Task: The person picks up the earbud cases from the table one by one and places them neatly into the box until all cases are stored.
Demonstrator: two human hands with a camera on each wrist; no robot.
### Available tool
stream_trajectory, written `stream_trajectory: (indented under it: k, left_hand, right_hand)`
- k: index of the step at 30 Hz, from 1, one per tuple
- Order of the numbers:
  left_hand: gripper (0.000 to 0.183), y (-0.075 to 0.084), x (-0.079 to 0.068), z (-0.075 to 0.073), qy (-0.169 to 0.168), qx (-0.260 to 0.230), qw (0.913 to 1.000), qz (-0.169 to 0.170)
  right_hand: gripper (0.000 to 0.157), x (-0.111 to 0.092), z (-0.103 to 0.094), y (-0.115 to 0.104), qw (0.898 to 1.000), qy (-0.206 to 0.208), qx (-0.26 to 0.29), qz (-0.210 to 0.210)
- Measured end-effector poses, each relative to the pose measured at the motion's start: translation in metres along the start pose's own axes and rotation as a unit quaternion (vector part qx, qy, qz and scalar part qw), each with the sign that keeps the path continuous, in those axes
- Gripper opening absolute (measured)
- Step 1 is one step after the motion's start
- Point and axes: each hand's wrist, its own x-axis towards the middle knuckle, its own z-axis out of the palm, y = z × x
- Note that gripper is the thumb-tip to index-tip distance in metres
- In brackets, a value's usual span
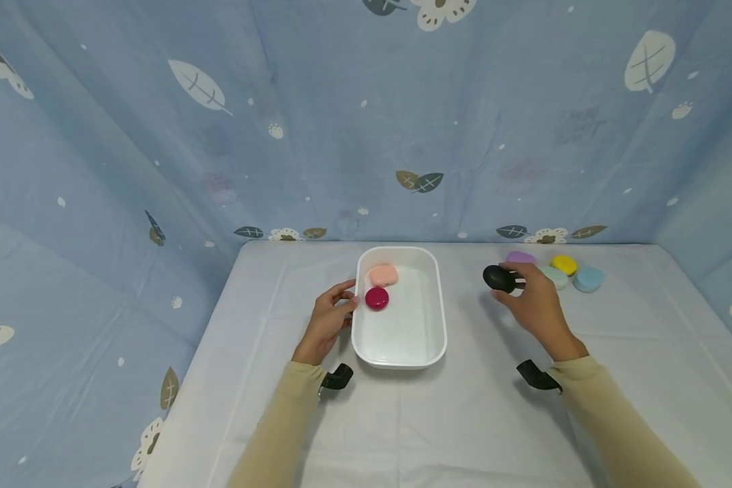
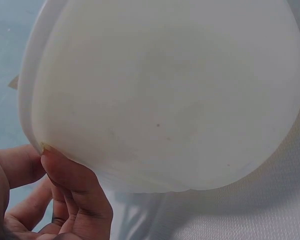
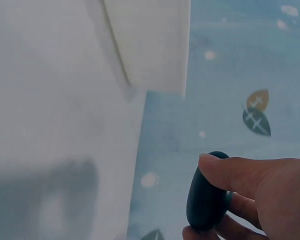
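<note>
My right hand (image 1: 535,306) pinches a smooth black pebble-shaped piece (image 1: 498,278) between thumb and fingertips, held over the table right of the white tray. In the right wrist view the black piece (image 3: 206,195) is seen edge-on, the thumb on its upper end. My left hand (image 1: 329,320) grips the left rim of the white tray (image 1: 400,360), thumb over the edge. The left wrist view shows the tray's outer wall (image 2: 165,100) with thumb and finger pinching its rim. Inside the tray, a peach block-like piece (image 1: 383,274) lies behind a round crimson piece (image 1: 377,299).
Several smooth pieces lie at the back right, near the right hand: purple (image 1: 520,257), yellow (image 1: 564,265), pale green (image 1: 554,276) and light blue (image 1: 588,278). A white cloth covers the table (image 1: 463,427). Blue patterned curtain (image 1: 341,135) hangs behind and at both sides.
</note>
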Motion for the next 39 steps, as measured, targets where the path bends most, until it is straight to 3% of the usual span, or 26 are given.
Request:
stream_trajectory:
  k: [14, 23, 39]
  left_hand:
    - [0.044, 0.0, 0.0, 0.0, 0.005, 0.005, 1.0, -0.003]
    - [0.045, 0.001, -0.002, 0.001, 0.001, 0.002, 1.0, -0.002]
    - [0.045, 0.001, -0.002, 0.0, 0.0, -0.001, 1.0, 0.004]
  right_hand:
    - [0.056, 0.009, 0.026, -0.029, 0.999, -0.033, 0.009, -0.015]
    - [0.056, 0.012, 0.041, -0.045, 0.998, -0.041, 0.023, -0.052]
    - [0.057, 0.021, 0.056, -0.069, 0.995, -0.062, 0.013, -0.08]
